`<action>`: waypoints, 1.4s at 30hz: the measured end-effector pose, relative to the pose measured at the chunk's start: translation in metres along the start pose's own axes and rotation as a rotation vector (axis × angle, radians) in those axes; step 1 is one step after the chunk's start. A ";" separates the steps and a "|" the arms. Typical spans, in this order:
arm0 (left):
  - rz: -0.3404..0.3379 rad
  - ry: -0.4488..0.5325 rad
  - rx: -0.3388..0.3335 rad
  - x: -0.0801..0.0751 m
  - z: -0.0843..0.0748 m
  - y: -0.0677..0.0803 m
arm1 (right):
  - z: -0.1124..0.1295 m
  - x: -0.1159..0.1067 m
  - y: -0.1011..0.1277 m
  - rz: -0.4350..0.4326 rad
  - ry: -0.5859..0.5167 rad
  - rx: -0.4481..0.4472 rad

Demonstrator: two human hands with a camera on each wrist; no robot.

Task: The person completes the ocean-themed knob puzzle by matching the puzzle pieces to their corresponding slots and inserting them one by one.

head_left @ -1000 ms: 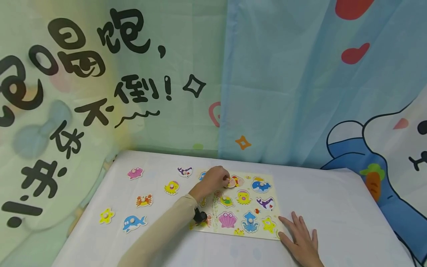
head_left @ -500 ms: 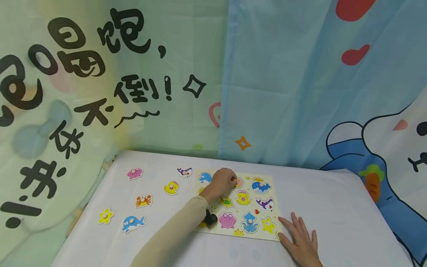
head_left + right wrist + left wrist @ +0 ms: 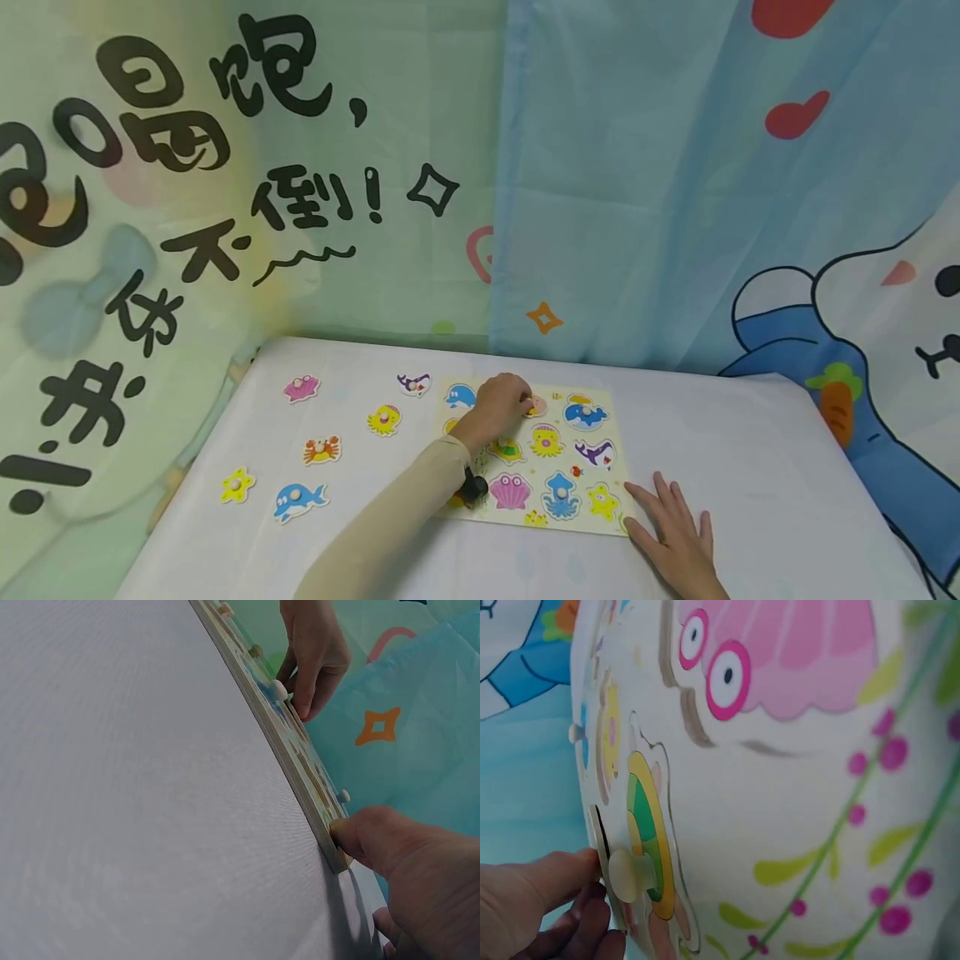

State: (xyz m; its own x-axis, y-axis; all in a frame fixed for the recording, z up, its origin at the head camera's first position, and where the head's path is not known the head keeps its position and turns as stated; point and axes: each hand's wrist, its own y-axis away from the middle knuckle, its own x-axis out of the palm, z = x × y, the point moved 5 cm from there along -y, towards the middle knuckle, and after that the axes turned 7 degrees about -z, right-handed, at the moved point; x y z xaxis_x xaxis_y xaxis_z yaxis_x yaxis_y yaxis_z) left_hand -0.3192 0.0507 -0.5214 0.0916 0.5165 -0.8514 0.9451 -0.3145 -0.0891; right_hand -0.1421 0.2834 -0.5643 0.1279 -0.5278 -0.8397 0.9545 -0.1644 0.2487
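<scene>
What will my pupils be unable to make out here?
Left wrist view: the face of the piece pinched by the left hand, nearly edge-on.
Head view: the board's lower-left picture, mostly behind sleeve and black device.
Left wrist view: part of the pink shell, cut by the upper edge.

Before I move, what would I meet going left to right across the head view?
Loose yellow star, loose orange crab, loose yellow octopus, loose purple whale, left hand, blue squid piece, right hand.
</scene>
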 end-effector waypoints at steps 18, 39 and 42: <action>0.006 -0.093 0.084 0.007 0.000 0.005 | 0.004 -0.004 0.002 -0.048 -0.011 -0.042; 0.075 -0.219 0.195 -0.001 -0.013 0.028 | 0.002 -0.001 -0.001 0.000 -0.005 -0.011; 0.087 -0.216 0.210 -0.004 -0.013 0.030 | 0.002 0.000 -0.001 0.005 -0.006 -0.011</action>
State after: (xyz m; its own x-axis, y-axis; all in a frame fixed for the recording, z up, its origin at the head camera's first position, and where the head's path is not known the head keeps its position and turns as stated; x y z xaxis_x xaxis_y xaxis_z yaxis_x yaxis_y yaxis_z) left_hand -0.2869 0.0498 -0.5143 0.0792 0.3068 -0.9485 0.8489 -0.5195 -0.0971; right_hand -0.1437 0.2820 -0.5632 0.1311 -0.5337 -0.8354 0.9567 -0.1527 0.2477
